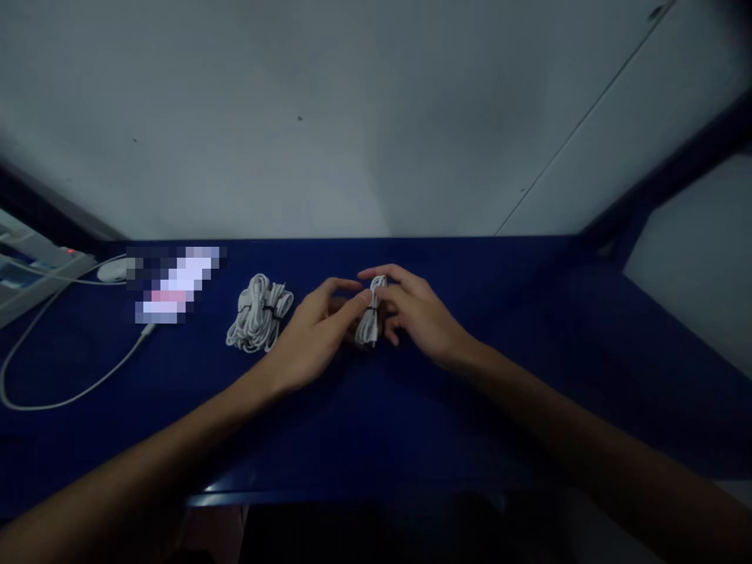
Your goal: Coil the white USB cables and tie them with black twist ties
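Between my two hands, above the blue tabletop [376, 439], is a bundled white cable [369, 323] with a dark tie around its middle. My left hand [317, 329] grips the bundle from the left, its thumb across the front near the tie. From the right, my right hand [420, 313] pinches the upper part between thumb and fingers, while its lower fingers curl beside the bundle. Some fingertips are hidden behind the cable. Just left of my left hand lies a pile of similar white cable bundles [257, 317], also held with dark ties.
Farther left, a blurred-out phone [182, 283] lies with a white charging cord [88, 401] plugged into it. A white rounded object [113, 270] sits behind it, and a white power strip or rack [41, 274] stands at the left edge. A pale wall [329, 157] rises behind the table.
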The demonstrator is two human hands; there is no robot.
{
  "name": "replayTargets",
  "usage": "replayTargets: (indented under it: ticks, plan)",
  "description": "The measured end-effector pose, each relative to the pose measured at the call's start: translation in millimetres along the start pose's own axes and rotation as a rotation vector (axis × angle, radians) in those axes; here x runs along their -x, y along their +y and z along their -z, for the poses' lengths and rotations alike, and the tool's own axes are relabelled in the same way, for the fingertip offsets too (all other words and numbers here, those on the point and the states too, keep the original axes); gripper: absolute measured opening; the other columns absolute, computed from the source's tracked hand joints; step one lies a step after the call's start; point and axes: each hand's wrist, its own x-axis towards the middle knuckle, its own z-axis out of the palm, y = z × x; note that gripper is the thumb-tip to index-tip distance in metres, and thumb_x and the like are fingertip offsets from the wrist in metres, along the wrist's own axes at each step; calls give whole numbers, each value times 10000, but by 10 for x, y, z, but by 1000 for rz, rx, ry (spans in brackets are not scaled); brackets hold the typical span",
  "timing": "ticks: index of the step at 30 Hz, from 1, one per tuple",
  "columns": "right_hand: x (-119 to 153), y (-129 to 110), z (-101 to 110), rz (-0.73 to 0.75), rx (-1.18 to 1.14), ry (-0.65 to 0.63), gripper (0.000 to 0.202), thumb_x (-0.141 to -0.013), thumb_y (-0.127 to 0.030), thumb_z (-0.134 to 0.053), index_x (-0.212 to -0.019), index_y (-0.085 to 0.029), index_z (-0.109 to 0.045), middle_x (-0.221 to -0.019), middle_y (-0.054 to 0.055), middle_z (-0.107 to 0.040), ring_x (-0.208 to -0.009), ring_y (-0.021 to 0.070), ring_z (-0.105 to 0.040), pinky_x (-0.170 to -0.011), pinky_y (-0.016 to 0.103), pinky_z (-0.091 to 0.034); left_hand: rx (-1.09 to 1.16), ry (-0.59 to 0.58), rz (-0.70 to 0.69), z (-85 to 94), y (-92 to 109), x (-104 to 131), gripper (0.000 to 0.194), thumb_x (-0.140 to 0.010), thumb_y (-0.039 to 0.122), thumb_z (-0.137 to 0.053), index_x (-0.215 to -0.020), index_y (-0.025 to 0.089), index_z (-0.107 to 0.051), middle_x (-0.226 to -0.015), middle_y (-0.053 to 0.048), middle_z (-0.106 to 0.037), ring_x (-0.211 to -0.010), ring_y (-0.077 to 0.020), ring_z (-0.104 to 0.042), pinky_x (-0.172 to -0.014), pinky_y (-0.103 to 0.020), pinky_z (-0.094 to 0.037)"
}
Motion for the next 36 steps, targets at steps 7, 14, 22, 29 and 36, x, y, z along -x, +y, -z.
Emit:
replayTargets:
  ticks: [7, 14, 22, 29, 36]
  plan:
    - [-4, 70, 90, 202, 48, 124, 223, -975, -211, -567, -1173, -224, -668, -877, 11, -740, -616, 142, -634, -498, 252, -465, 255, -202, -3, -6, -205, -169, 335, -1070, 389, -627, -1209, 118, -766, -1086, -155, -796, -883, -247, -793, -864, -391, -642]
    - [105, -16, 23, 195, 23, 56, 234, -992, -193, -483, -1129, -240, -666, -965, 16, -754, -653, 129, -620, -528, 249, -468, 302, -293, 59, 43, -217, -61, 266, -1048, 360, -705, -1141, 160, -855, -1213, -147, -790, -998, -249, -777, -909, -359, -644]
    - [144, -63, 33, 299, 286, 385, 323, -961, -180, -582, -1271, -259, -632, -1251, 54, -714, -630, 110, -616, -511, 266, -457, 347, -149, 25, 27, -224, -24, 200, -923, 277, -872, -1038, 155, -763, -1036, -84, -820, -980, -234, -808, -932, -350, -647]
    - [303, -210, -59, 104, 595, 129, 226, -1031, -423, -690, -1170, -247, -704, -971, 36, -753, -726, 189, -685, -611, 340, -543, 275, 0, -47, 80, -210, -8, 298, -800, 244, -958, -915, 185, -689, -855, -25, -811, -840, -192, -793, -846, -306, -624]
    - [300, -19, -69, 327, 656, 97, 101, -1010, -271, -740, -1107, -280, -715, -983, 18, -669, -736, 163, -615, -607, 310, -521, 34, 80, -188, 98, -290, 43, 192, -853, 203, -888, -955, 221, -727, -992, -40, -834, -917, -239, -804, -819, -345, -628]
